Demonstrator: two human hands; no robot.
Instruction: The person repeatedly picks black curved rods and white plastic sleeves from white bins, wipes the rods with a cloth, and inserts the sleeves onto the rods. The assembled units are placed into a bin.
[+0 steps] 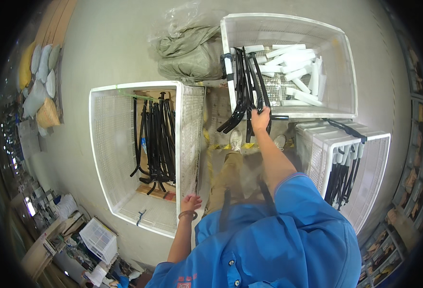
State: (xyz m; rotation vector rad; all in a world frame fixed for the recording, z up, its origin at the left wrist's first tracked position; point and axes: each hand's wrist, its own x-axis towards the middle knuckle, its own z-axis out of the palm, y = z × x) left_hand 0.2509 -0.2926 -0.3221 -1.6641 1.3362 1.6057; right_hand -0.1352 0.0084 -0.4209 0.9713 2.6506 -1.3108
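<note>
Now right hand [260,118] fingers grip black curved rods [242,91]; left hand [190,203] open on crate rim [192,144].

My fingers [264,113] grip glossy black bars [244,91]; the white crates [338,72] look like matt meshed plastic.

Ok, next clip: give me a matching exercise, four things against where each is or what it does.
Things:
1. right hand
2. left hand
3. white tubes
4. grey sacks

Places or states:
A. on the floor beside the far crate
B. resting on a crate's rim
C. gripping black curved rods
D. lying inside the far crate

Pairs: 1-C, 2-B, 3-D, 4-A
</note>
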